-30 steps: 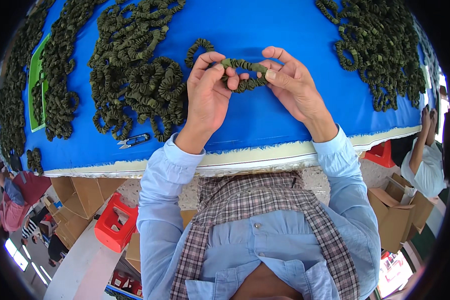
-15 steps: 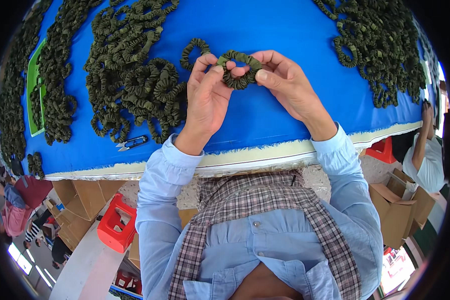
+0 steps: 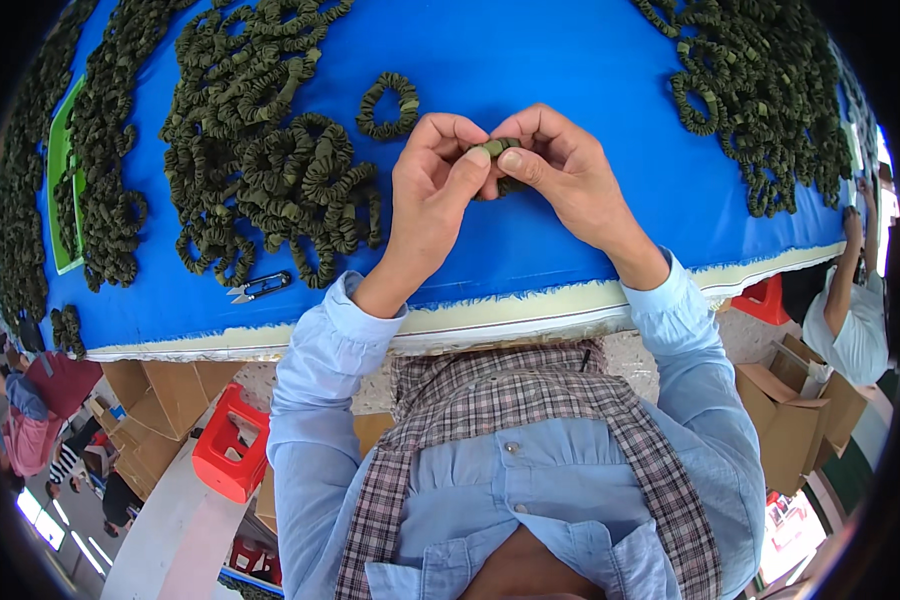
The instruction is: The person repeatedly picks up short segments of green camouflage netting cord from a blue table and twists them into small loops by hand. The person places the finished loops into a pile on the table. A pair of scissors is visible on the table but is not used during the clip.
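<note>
Both of my hands meet over the blue table [image 3: 530, 70]. My left hand [image 3: 432, 190] and my right hand [image 3: 560, 175] pinch the same dark green ruffled scrunchie [image 3: 500, 150] between thumbs and fingertips; most of it is bunched up and hidden inside my fingers. A single finished scrunchie [image 3: 388, 105] lies flat on the blue cloth just beyond my left hand. A large heap of the same green scrunchies [image 3: 270, 150] sits to the left of my hands.
Another heap of scrunchies [image 3: 760, 100] covers the table's far right. Small thread snips [image 3: 258, 288] lie near the front edge at left. A green tray [image 3: 60, 190] sits at far left. Cardboard boxes [image 3: 800, 410], red stools [image 3: 232, 455] and another person [image 3: 850, 300] are around the table.
My hands have drawn closer together and toward me, bunching the scrunchie from a stretched band into a small wad between my fingertips. The loose scrunchie on the cloth stays put.
</note>
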`<move>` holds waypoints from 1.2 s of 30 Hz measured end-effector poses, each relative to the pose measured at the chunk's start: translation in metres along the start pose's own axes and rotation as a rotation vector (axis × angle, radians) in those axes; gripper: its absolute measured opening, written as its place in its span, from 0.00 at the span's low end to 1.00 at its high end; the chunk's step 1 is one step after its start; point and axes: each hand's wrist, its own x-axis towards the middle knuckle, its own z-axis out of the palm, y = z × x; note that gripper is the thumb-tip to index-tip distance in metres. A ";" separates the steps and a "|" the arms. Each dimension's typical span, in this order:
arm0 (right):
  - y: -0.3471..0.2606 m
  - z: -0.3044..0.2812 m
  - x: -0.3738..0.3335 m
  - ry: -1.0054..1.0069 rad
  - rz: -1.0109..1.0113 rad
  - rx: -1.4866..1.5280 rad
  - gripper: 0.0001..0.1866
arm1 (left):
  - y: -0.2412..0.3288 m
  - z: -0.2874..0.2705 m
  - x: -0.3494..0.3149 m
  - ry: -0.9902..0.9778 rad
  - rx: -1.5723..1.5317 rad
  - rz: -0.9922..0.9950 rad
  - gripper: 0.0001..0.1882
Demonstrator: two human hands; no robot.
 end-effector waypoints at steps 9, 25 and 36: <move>0.004 0.002 -0.002 0.013 0.098 0.612 0.08 | 0.008 0.000 -0.001 0.097 -0.034 0.051 0.06; -0.010 0.009 -0.001 0.113 -0.294 -0.421 0.17 | 0.016 -0.001 -0.003 0.064 -0.128 0.046 0.09; -0.009 0.000 -0.006 0.120 -0.235 -0.348 0.07 | 0.012 -0.013 0.002 0.038 -0.234 0.096 0.13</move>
